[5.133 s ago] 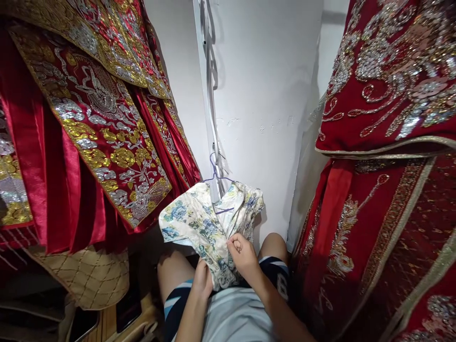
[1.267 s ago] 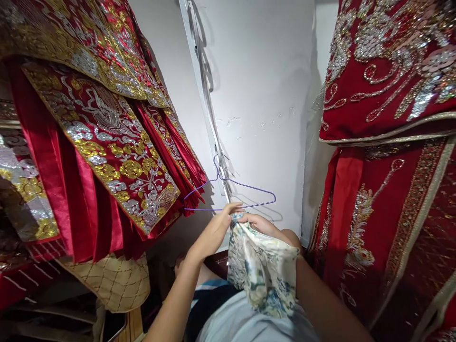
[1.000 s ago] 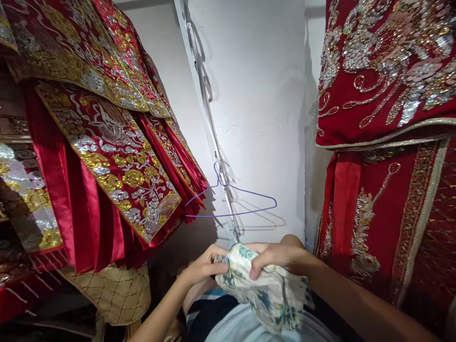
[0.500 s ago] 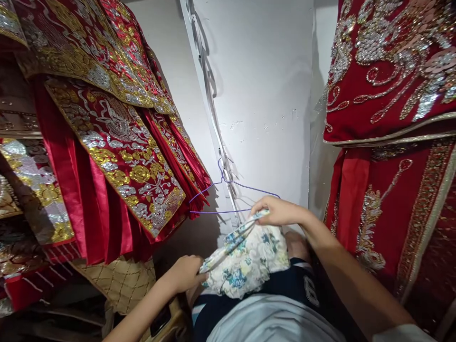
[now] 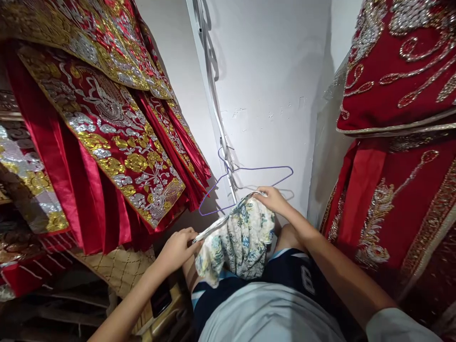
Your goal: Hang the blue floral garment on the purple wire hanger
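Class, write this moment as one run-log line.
left hand: pinching floral cloth by edge | right hand: pinching same edge | floral cloth: edge stretched between hands | purple hanger: tilted, partly behind floral cloth

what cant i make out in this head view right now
All in the head view:
Floral garment: the side facing away, hidden by its near side.
Purple hanger: the middle of its lower bar, behind the garment.
Right-side red costume: its full shape, cut off by the picture's edge.
Dark object low down: too dim to identify.

Embroidered red garments [image 5: 117, 128] flank a white wall [image 5: 270, 76].
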